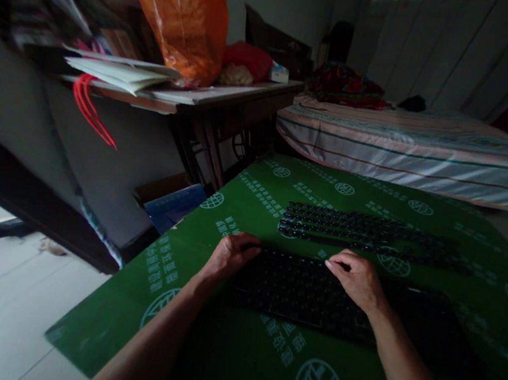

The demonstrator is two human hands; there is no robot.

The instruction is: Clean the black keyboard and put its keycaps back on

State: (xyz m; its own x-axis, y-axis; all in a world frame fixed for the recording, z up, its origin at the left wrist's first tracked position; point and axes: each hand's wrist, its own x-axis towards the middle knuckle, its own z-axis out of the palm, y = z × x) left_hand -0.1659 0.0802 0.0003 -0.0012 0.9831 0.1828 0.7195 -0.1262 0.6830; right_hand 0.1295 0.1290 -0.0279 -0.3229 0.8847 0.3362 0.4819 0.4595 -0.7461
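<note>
A black keyboard [296,290] lies on the green board, its surface dark and hard to make out in detail. My left hand [230,254] is closed at the keyboard's far left corner, thumb and fingers against its edge. At the far edge, right of the middle, my right hand [358,280] is pinched, thumb and forefinger together; whatever is between them is too small to tell. Behind the keyboard, rows of loose black keycaps [340,220] are laid out on the board. A dark flat black panel [439,328] lies on the right, partly behind my right forearm.
The green board [208,298] bears white printed globes and lettering. To the left stands a table [191,98] with an orange plastic bag [180,18], papers [118,71] and red cords [93,110]. A bed [415,148] is beyond the board. A blue box [174,206] sits below the table.
</note>
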